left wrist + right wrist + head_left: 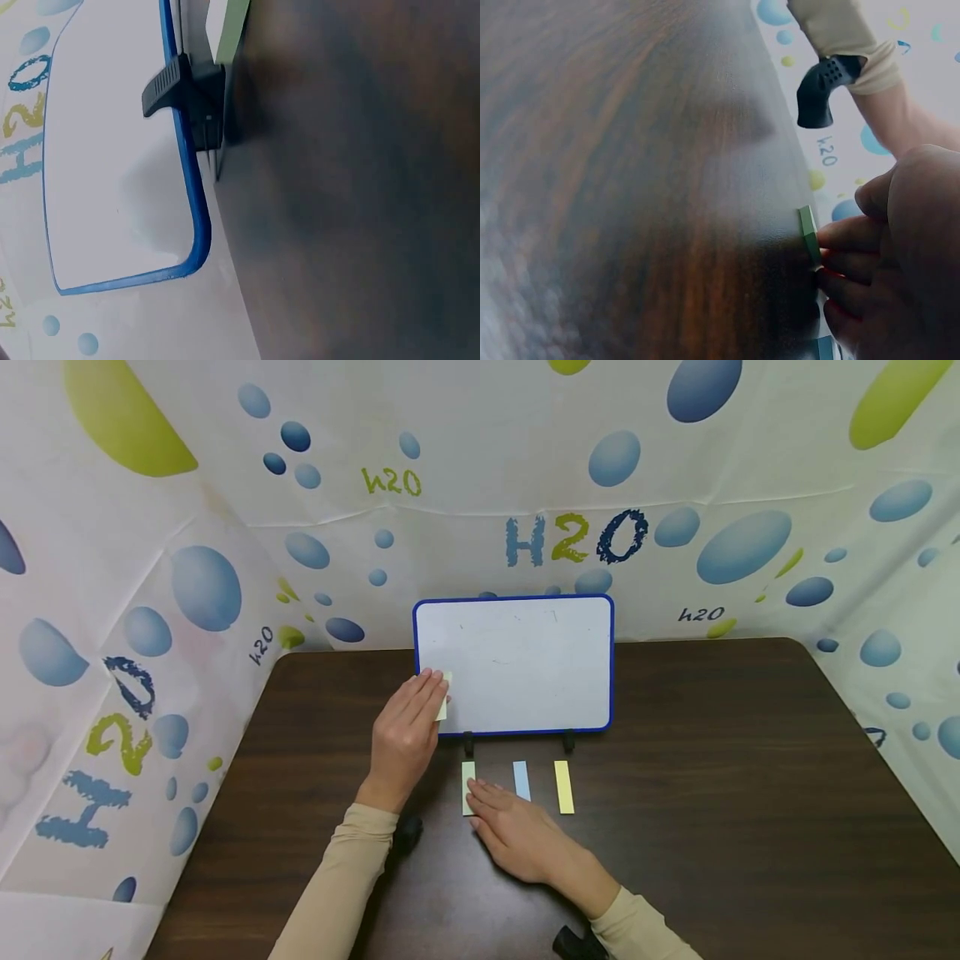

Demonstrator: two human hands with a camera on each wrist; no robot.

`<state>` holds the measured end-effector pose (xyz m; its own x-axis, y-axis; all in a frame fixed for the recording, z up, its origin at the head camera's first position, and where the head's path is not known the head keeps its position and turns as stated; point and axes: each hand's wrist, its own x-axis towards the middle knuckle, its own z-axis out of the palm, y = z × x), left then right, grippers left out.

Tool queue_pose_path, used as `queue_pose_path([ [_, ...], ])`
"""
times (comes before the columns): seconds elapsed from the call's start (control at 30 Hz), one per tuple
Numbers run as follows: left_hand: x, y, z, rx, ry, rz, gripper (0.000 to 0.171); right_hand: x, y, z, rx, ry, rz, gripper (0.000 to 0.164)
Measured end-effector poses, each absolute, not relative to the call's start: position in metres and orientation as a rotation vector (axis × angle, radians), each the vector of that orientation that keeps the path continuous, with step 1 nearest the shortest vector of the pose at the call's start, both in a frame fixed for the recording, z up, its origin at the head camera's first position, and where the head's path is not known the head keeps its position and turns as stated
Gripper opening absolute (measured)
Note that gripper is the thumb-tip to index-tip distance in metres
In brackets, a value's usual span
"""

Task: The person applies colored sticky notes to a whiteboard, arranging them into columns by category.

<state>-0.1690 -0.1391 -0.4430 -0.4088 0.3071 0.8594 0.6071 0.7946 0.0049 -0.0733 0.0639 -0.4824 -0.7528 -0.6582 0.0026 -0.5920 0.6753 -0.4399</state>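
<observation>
With its fingers straight and together, my left hand (407, 731) lies over a pale green-yellow paper strip (442, 708) at the left side of a whiteboard (525, 660) with a blue frame. Only the strip's right edge shows past the fingers. My right hand (513, 831) is low over the table, its fingertips touching the right side of a green sticky-note pad (467, 777). In the right wrist view those fingers are slightly bent against the green pad (808, 232), not around it. A blue pad (521, 777), partly covered by that hand, and a yellow pad (564, 787) lie to the right.
Black clip feet (568, 742) hold up the whiteboard near the back of the dark wooden table (735, 793). Behind it hangs a white curtain (465, 552) with blue and green spots. A black wrist device (408, 833) sits at the left sleeve.
</observation>
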Motion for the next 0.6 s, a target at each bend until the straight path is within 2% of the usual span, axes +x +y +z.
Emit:
queue_pose_path([
  [0.23,-0.183,-0.141,-0.439,-0.66,-2.008,-0.363,0.038,-0.074,0.065,-0.484,-1.021,2.736,-0.622,0.048],
  [0.6,-0.204,-0.141,-0.439,-0.657,-1.968,-0.32,0.033,-0.074,0.064,-0.484,-1.029,2.743,-0.629,0.048],
])
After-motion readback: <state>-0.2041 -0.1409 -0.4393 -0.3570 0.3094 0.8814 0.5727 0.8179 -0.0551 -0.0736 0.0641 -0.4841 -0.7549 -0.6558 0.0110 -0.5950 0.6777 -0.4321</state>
